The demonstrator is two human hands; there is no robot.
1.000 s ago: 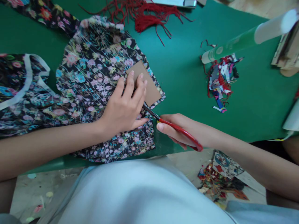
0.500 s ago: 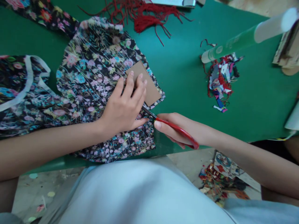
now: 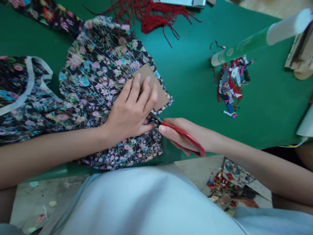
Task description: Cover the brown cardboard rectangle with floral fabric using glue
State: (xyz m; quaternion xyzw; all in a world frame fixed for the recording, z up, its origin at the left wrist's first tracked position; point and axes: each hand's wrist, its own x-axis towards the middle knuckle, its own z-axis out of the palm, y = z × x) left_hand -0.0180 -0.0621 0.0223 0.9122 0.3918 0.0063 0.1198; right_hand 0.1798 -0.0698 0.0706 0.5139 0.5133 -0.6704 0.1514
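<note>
Dark floral fabric (image 3: pixel 102 78) lies spread over the green table. On its right part rests a brown cardboard piece (image 3: pixel 156 86). My left hand (image 3: pixel 133 106) presses flat on the cardboard and the cloth, its fingers stretched out and the thumb apart. Red-handled scissors (image 3: pixel 184 133) are gripped in my right hand (image 3: pixel 187 132), with fingers wrapped round the handles. The blades point up and left along the cardboard's lower edge, at a cut in the fabric. Their tips are hidden under my left hand.
Red threads (image 3: pixel 156 19) lie at the table's far side. A green and white bottle (image 3: pixel 254 42) and a heap of cloth scraps (image 3: pixel 231 85) are to the right. White-edged floral cloth (image 3: pixel 22 94) is at the left. Below the table edge lies a pile of scraps (image 3: pixel 232 186).
My right hand and the scissors have shifted slightly left, toward my left hand. My left forefinger has moved slightly right on the cardboard. The fabric and cardboard stay nearly where they were.
</note>
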